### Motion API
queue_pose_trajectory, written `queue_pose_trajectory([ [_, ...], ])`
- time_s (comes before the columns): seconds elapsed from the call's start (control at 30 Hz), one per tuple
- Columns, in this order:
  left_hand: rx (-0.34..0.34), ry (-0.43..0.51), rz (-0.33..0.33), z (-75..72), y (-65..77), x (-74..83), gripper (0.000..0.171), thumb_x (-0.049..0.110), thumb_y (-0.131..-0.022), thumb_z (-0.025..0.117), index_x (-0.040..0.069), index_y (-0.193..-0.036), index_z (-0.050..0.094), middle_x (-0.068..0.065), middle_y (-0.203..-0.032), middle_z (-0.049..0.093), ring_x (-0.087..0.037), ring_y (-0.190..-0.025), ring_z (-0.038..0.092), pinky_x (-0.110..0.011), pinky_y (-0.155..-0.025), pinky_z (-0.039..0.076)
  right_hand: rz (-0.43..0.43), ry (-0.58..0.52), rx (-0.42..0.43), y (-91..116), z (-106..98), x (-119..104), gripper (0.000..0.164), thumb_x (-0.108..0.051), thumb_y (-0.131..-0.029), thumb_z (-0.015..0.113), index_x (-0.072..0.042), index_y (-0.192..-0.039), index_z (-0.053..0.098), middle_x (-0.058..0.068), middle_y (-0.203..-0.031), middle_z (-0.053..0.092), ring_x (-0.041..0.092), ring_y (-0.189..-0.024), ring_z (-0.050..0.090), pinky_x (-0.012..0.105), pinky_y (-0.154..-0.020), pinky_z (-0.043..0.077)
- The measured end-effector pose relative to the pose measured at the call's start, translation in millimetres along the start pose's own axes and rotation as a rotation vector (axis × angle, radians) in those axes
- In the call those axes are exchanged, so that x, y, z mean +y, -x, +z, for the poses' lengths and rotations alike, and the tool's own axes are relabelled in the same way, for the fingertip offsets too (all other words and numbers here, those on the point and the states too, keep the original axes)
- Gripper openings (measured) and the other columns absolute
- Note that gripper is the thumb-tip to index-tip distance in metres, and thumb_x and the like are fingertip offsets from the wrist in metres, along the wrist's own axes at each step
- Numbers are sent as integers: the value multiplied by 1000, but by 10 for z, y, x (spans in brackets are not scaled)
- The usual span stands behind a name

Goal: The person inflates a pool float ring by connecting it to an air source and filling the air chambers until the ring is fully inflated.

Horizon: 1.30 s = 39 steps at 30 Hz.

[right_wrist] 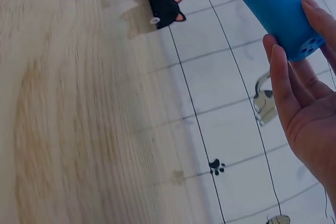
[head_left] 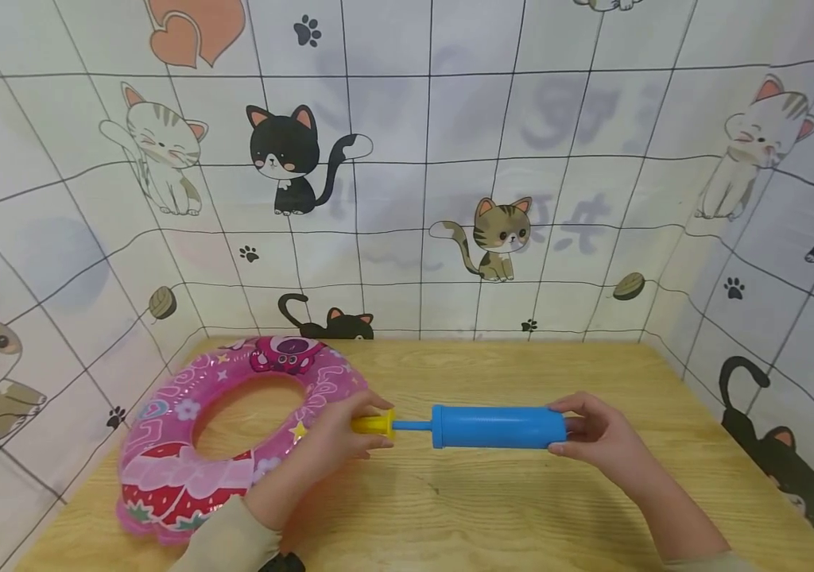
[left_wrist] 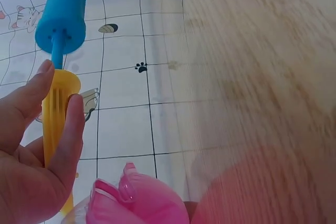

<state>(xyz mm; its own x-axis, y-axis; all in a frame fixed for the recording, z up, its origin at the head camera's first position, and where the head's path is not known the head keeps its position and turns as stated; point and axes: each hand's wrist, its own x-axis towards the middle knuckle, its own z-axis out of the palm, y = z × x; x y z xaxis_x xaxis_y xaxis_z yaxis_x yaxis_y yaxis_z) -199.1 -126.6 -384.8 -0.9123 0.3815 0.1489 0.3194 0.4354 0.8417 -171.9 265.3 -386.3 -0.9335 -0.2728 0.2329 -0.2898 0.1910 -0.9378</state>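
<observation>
A blue hand pump (head_left: 498, 427) with a yellow handle (head_left: 375, 424) lies level between my two hands, above the table in the head view. My left hand (head_left: 335, 433) grips the yellow handle, fingers and thumb round it in the left wrist view. At the other end my right hand (head_left: 603, 441) holds the barrel's end between thumb and fingertips; small holes show in that end cap (right_wrist: 311, 48) in the right wrist view. A short length of blue rod (head_left: 412, 426) shows between handle and barrel. Beside the left hand is a pink inflated swim ring (head_left: 156, 429), partly behind that hand.
The wooden table (head_left: 493, 508) is enclosed at the back and sides by white gridded sheets (head_left: 393, 191) printed with cartoon cats. On the ring's underside a clear valve piece (left_wrist: 126, 187) stands out in the left wrist view. A dark object (head_left: 282, 562) shows at the left sleeve.
</observation>
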Motion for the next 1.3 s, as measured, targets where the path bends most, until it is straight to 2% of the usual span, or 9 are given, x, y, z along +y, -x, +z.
queue_pose_trajectory([
  [0.23,-12,6,-14,85,-23,65,37,11,-83,78,16,-117,64,-8,-113,65,-24,-92,62,-29,-61,57,-2,-33,-51,-129,226,-50,43,-3,-81,78,-4,-120,60,13,-114,61,23,-94,66,36,-75,57],
  [0.4,-6,20,-15,100,-21,80,39,8,-83,77,16,-118,63,-8,-112,65,-26,-94,62,-30,-62,57,-45,-45,-90,-172,282,-99,42,0,-82,76,-3,-121,59,15,-112,61,24,-92,66,35,-75,57],
  [0.5,8,23,-24,73,-12,67,40,9,-83,78,16,-120,64,-8,-111,65,-25,-92,61,-29,-64,58,-71,-22,-90,-179,263,-116,42,0,-82,76,-4,-120,59,10,-113,61,25,-90,66,35,-75,57],
  [0.77,25,15,-35,-49,25,4,41,15,-83,78,19,-122,66,-12,-116,65,-20,-82,65,-28,-64,57,-171,47,-92,-107,10,-132,45,7,-82,73,-3,-123,58,-8,-119,61,20,-92,66,35,-73,58],
  [0.97,26,-16,-35,-142,44,-84,42,16,-83,78,21,-123,65,-14,-118,64,-21,-77,67,-28,-64,57,-217,55,-74,14,-216,-126,47,15,-81,69,-2,-124,58,-8,-122,60,16,-95,67,33,-73,58],
  [1.1,20,-17,-32,-208,62,-137,42,18,-83,79,21,-123,65,-13,-118,65,-26,-76,68,-28,-63,57,-213,67,-39,110,-357,-115,48,17,-81,67,-2,-125,58,-8,-122,61,14,-96,67,31,-73,57],
  [1.17,17,-12,-33,-245,75,-157,42,17,-83,79,20,-122,65,-14,-118,66,-28,-76,68,-28,-63,57,-211,45,-40,149,-420,-102,48,19,-82,65,-1,-125,57,-7,-123,60,14,-97,67,30,-74,57],
  [1.3,8,-18,-47,-296,93,-178,43,15,-82,79,19,-122,65,-12,-116,66,-24,-84,67,-29,-63,57,-219,-28,-71,204,-497,-78,50,23,-82,61,-1,-126,57,-5,-125,59,13,-102,66,30,-75,57],
])
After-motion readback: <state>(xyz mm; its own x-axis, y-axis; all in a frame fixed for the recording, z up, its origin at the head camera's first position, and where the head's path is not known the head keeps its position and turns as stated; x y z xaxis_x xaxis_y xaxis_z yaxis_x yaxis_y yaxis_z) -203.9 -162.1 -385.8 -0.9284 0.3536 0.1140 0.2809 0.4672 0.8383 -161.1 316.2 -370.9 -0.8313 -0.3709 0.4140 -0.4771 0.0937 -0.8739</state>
